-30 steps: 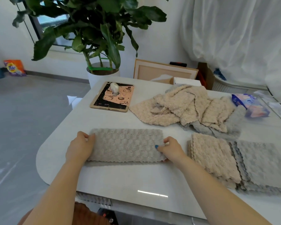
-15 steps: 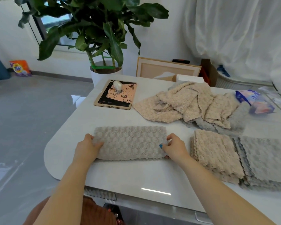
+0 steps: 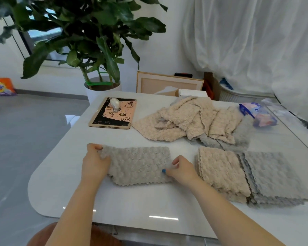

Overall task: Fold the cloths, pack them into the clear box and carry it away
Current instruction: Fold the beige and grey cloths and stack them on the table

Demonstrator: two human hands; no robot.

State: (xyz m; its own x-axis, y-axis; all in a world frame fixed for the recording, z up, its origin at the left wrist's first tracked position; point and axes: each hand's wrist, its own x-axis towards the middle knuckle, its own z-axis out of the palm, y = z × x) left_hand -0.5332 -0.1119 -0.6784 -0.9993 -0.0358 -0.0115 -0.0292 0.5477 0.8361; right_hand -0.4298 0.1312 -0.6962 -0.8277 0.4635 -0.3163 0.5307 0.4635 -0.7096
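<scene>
A glossy white, round-cornered table (image 3: pixel 114 201) bore a rumpled heap (image 3: pixel 194 119) of nubbly cloths and two folded stacks (image 3: pixel 222 171). Near its front lay a scallop-edged grey cloth (image 3: pixel 139 166); the left hand (image 3: pixel 94 162) gripped one end, newly raised and bunched, and the right hand (image 3: pixel 182 170) pinched the other.

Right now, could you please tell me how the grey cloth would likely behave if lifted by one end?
Probably floppy: the grey cloth bunches and curls where the left hand grips its end. Likely light for its size, as it looks thin and fluffy. It should not roll or tip; it lies flat on the table.
</scene>
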